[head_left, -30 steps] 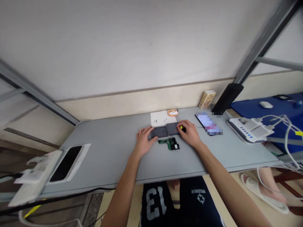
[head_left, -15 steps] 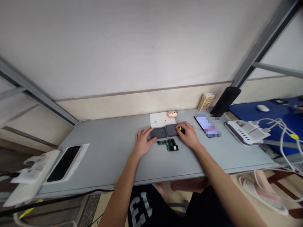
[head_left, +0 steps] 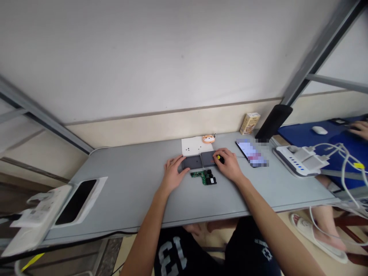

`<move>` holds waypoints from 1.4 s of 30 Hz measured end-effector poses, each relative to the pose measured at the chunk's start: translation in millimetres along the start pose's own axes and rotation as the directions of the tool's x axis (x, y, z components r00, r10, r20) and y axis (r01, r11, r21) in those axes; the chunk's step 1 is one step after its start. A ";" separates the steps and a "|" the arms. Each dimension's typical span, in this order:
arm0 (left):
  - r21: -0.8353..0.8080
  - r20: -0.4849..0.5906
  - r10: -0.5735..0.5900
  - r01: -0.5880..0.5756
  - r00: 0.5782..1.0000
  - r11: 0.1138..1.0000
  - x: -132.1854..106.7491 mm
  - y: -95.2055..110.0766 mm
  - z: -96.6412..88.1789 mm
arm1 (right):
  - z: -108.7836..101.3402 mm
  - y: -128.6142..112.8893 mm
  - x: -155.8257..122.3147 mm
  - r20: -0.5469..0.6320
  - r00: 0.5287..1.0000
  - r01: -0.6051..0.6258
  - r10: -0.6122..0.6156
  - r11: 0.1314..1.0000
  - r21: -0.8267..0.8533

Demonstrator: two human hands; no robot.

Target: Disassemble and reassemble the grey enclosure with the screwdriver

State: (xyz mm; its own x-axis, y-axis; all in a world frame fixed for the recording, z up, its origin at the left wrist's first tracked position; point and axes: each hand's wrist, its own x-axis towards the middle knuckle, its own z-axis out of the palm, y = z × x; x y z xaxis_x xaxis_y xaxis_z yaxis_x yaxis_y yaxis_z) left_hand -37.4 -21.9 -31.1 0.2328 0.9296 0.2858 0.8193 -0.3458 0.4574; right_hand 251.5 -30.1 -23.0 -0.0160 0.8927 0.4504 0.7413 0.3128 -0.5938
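Head view: a person's left hand (head_left: 173, 172), thumb and fingers parted, holds the left end of a shallow gray tray (head_left: 193, 162) on a gray desk (head_left: 123, 176), while the right hand (head_left: 229, 165) pinches a black handle with a yellow end (head_left: 220, 157) over the gray cover (head_left: 207, 158) just beside it. Nearer the person lies a green circuit board (head_left: 204, 178), its white label too small to read. Dark specks (head_left: 188, 149) dot a white sheet (head_left: 191, 142) beyond. Black shorts (head_left: 198, 255) carry a large "13," upside down here; lettering by a logo (head_left: 266, 253) is blurred. Print on a yellow carton (head_left: 250, 123) is illegible.
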 end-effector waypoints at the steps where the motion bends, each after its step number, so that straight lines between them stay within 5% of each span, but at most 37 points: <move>1: -0.004 -0.001 0.001 -0.001 1.000 1.000 0.0 0.1 -0.1 | 0.0 0.1 0.1 0.003 1.000 0.002 -0.002 1.000 -0.001; 42: -0.012 0.003 -0.005 0.005 1.000 1.000 -0.5 -0.7 -0.7 | 2.5 2.6 0.4 0.002 1.000 -0.001 0.001 1.000 -0.005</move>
State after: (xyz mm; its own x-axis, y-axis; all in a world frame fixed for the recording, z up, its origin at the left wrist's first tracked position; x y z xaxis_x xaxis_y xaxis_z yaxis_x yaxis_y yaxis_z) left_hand -38.4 -22.2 -31.0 0.2302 0.9316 0.2812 0.8140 -0.3427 0.4690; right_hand 251.7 -28.1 -26.0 -0.0166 0.8939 0.4480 0.7444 0.3102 -0.5913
